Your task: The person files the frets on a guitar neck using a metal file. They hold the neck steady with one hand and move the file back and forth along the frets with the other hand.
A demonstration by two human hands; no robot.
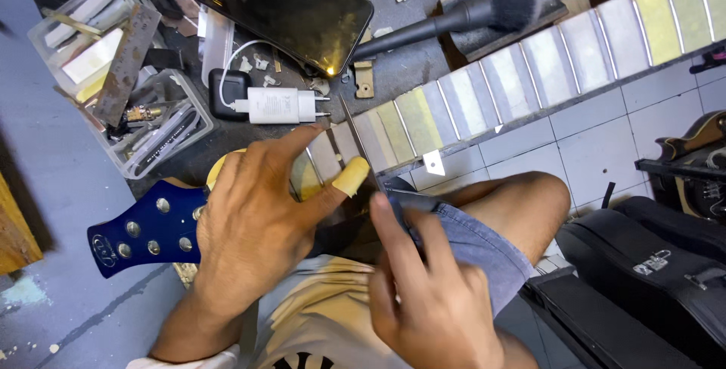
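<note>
A guitar neck point(529, 66) with masked fretboard and metal frets runs from the blue headstock point(144, 233) at lower left up to the upper right. My left hand point(257, 218) rests flat on the neck near the headstock, its thumb wrapped in yellowish tape. My right hand point(431, 293) grips the handle of a thin metal file point(357, 131), whose blade lies across a fret just right of the left thumb. My bare knee point(522, 203) is under the neck.
On the bench behind the neck lie a black phone point(280, 6), a white charger point(276, 104), a soft brush point(469, 10) and a clear box of tools point(121, 74). Black guitar cases point(643, 278) and another guitar point(696, 157) sit on the tiled floor at right.
</note>
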